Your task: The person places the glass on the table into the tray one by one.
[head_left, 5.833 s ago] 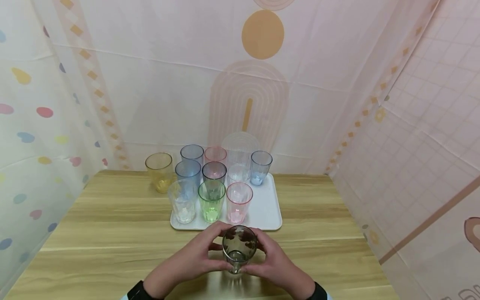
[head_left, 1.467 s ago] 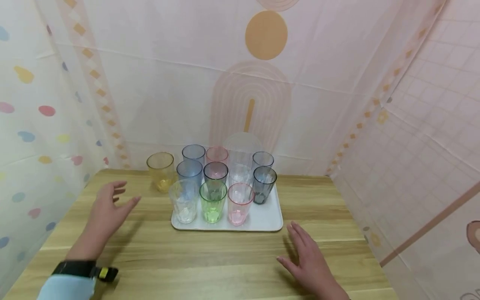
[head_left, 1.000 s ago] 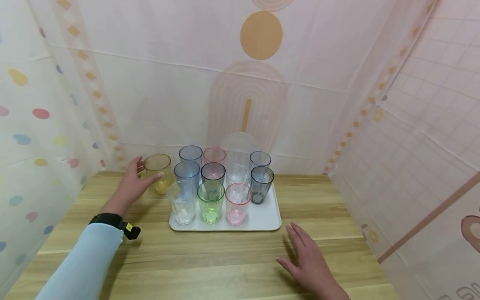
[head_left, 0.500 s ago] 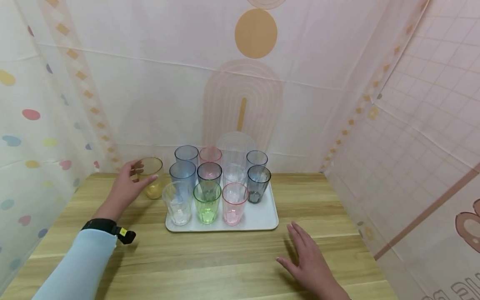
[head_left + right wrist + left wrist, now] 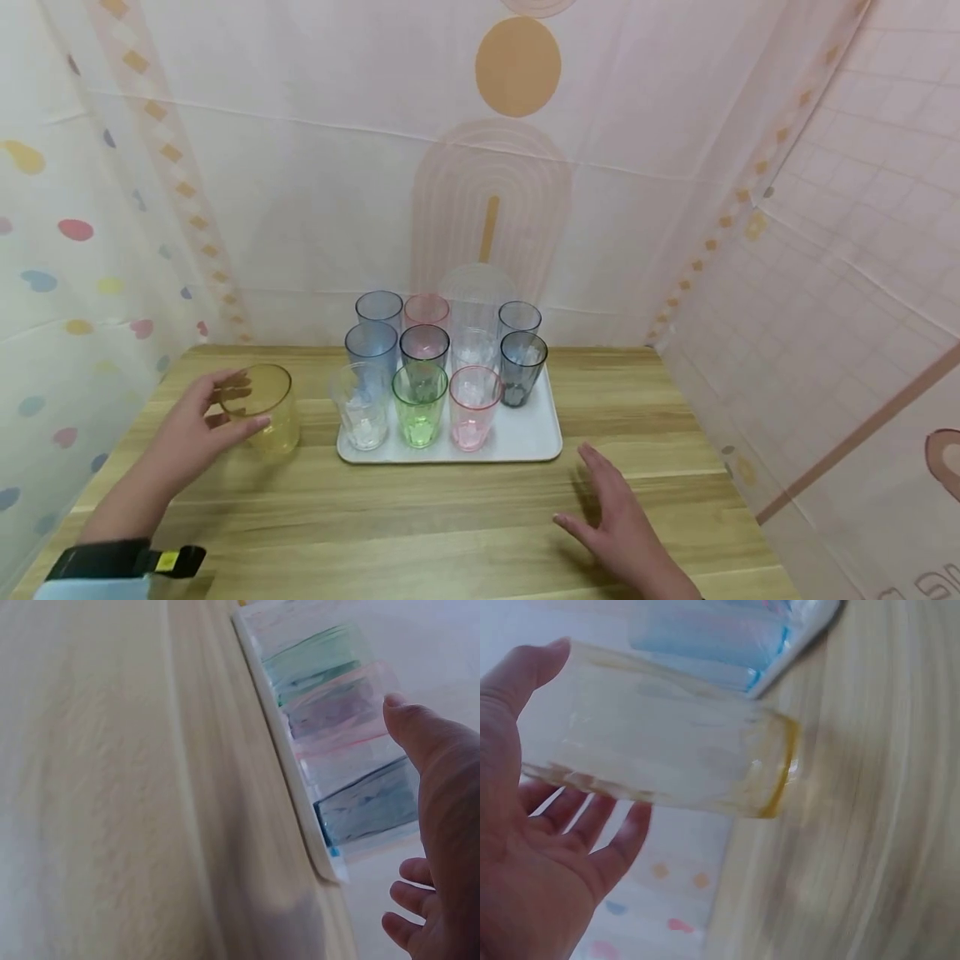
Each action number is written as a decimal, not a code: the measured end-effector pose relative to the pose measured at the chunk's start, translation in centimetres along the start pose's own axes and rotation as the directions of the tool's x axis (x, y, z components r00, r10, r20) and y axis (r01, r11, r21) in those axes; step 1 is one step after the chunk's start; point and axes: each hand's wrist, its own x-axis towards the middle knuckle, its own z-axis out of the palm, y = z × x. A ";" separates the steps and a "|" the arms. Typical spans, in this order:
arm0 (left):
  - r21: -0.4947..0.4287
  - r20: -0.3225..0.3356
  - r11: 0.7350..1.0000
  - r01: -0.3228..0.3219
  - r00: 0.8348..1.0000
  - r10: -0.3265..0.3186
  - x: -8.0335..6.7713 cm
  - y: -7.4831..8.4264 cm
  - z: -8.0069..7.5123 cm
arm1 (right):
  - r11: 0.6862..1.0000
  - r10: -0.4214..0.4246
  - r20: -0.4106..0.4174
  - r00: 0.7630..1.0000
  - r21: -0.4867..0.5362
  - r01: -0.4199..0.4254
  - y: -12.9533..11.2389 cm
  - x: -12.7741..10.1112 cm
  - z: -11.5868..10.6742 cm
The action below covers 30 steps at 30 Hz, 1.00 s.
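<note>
My left hand [image 5: 187, 437] grips a clear amber tumbler [image 5: 276, 421] near its rim, thumb on the near side and fingers on the far side. The tumbler is upright, to the left of a white tray [image 5: 534, 435]. In the left wrist view the amber glass [image 5: 667, 739] spans between thumb and fingers, its darker base close over the wood. My right hand [image 5: 621, 529] is empty over the table, right of the tray's front corner, thumb apart from the fingers. The right wrist view shows this right hand [image 5: 457, 817] beside the tray's tumblers.
On the tray, tumblers stand close together: a clear one [image 5: 363, 417], a green one [image 5: 420, 412], a pink one [image 5: 474, 417], a dark grey one [image 5: 522, 367], with blue ones and others behind. Patterned curtains [image 5: 330, 183] border the wooden table [image 5: 420, 533].
The dark grey tumbler went from both hands onto the tray's right side. Then my left hand reached the amber tumbler at the back left and brought it left and nearer. The right hand barely moved lately.
</note>
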 end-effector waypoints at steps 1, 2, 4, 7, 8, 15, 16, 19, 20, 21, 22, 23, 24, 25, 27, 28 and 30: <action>-0.009 0.009 1.000 -0.015 1.000 0.015 -0.7 0.5 -0.1 | 0.999 0.016 0.004 1.000 0.028 -0.016 -0.1 0.0 0.0; -0.015 0.014 0.999 -0.034 0.999 0.034 -1.4 1.1 -0.1 | 0.998 0.029 0.006 1.000 0.053 -0.029 -0.2 0.1 -0.1; -0.029 0.015 0.997 -0.077 0.997 0.077 -2.7 2.3 0.1 | 0.995 0.046 0.011 0.999 0.084 -0.046 -0.4 0.2 -0.2; -0.057 0.024 0.987 -0.148 0.988 0.150 -4.2 4.1 1.0 | 0.990 0.041 0.009 0.999 0.132 -0.042 -0.9 0.4 -0.3; -0.068 0.033 0.983 -0.172 0.984 0.175 -4.7 4.6 1.5 | 0.988 0.035 0.009 0.999 0.149 -0.036 -1.1 0.6 -0.3; -0.175 0.152 0.948 -0.265 0.944 0.292 -6.0 9.0 6.1 | 0.959 0.030 0.064 0.998 0.280 -0.047 -2.7 1.7 0.2; -0.188 0.170 0.945 -0.269 0.938 0.301 -6.0 9.6 6.8 | 0.953 0.026 0.077 0.997 0.300 -0.048 -2.9 1.9 0.4; -0.241 0.225 0.931 -0.273 0.918 0.327 -5.8 11.1 9.0 | 0.923 0.035 0.128 0.991 0.375 -0.081 -3.8 2.4 0.6; -0.257 0.238 0.926 -0.275 0.911 0.336 -5.7 11.6 9.7 | 0.914 0.032 0.141 0.989 0.396 -0.086 -4.1 2.6 0.7; -0.274 0.249 0.921 -0.278 0.904 0.347 -5.5 12.0 10.5 | 0.908 0.024 0.152 0.988 0.411 -0.086 -4.4 2.8 0.8; -0.289 0.261 0.916 -0.280 0.897 0.356 -5.4 12.4 11.3 | 0.902 0.012 0.159 0.987 0.425 -0.080 -4.6 2.9 0.9; -0.303 0.270 0.910 -0.281 0.891 0.365 -5.3 12.9 12.0 | 0.895 0.002 0.167 0.986 0.440 -0.077 -4.9 3.0 1.0; -0.312 0.278 0.906 -0.285 0.885 0.374 -5.2 13.3 12.8 | 0.890 -0.016 0.170 0.985 0.452 -0.063 -5.2 3.1 1.2; -0.319 0.287 0.903 -0.288 0.878 0.382 -5.2 13.7 13.5 | 0.885 -0.040 0.169 0.985 0.464 -0.043 -5.5 3.2 1.3; -0.331 0.305 0.896 -0.295 0.866 0.398 -5.1 14.4 14.7 | 0.873 -0.101 0.155 0.983 0.487 0.013 -6.0 3.4 1.6; -0.340 0.312 0.892 -0.299 0.859 0.406 -5.0 14.8 15.3 | 0.865 -0.136 0.142 0.980 0.499 0.048 -6.2 3.4 1.8; -0.355 0.324 0.884 -0.305 0.847 0.422 -5.0 15.4 16.1 | 0.847 -0.202 0.114 0.973 0.519 0.115 -6.7 3.6 2.1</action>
